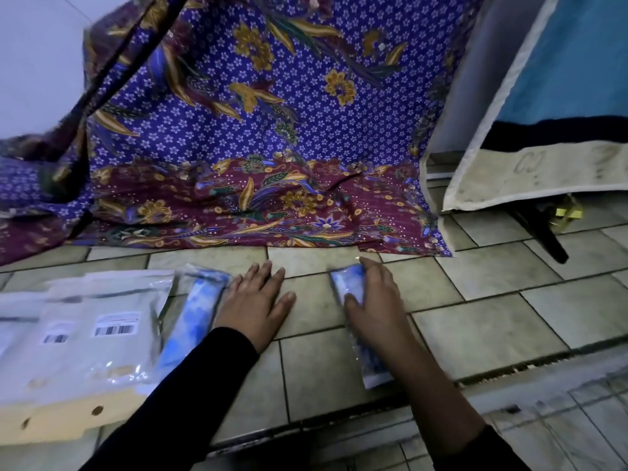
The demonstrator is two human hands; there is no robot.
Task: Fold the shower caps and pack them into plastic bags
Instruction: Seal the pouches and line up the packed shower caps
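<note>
A folded blue-and-white shower cap in a clear plastic bag (351,300) lies lengthwise on the tiled floor. My right hand (373,300) lies on its far half, with the thumb and fingers curled round its edges. A second bagged blue shower cap (193,314) lies to the left. My left hand (258,300) rests flat on the tiles beside it, fingers spread and straight, its outer edge touching the bag.
A stack of empty clear plastic bags with barcode labels (85,334) lies at the left on a yellowish cardboard sheet (61,423). A purple floral cloth (258,147) hangs behind. A blue-and-white panel (543,130) leans at the right. A step edge (373,419) runs across the front.
</note>
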